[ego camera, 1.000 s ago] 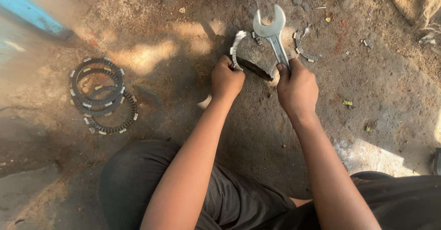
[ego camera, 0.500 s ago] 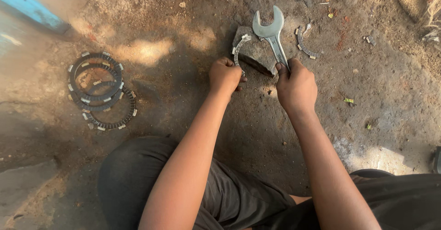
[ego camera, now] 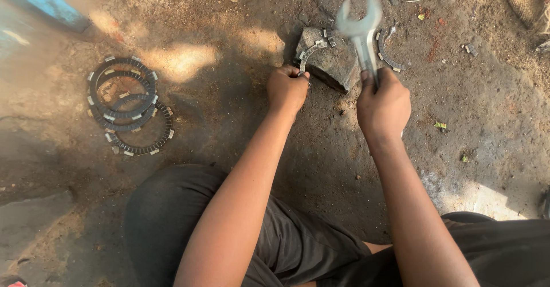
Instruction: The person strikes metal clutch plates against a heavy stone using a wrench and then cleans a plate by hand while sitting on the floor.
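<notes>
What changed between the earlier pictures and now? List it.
The right hand has swung the silver open-ended wrench upward; it now blurs above the grey stone. The left hand keeps pinning the curved ring piece on that stone. The stacked dark toothed rings lie unmoved.

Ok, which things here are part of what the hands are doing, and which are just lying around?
In use: left hand on curved plate piece, stone beneath, right hand gripping open-end wrench.
Lying about: stacked ring plates, broken arc, blue bar.
</notes>
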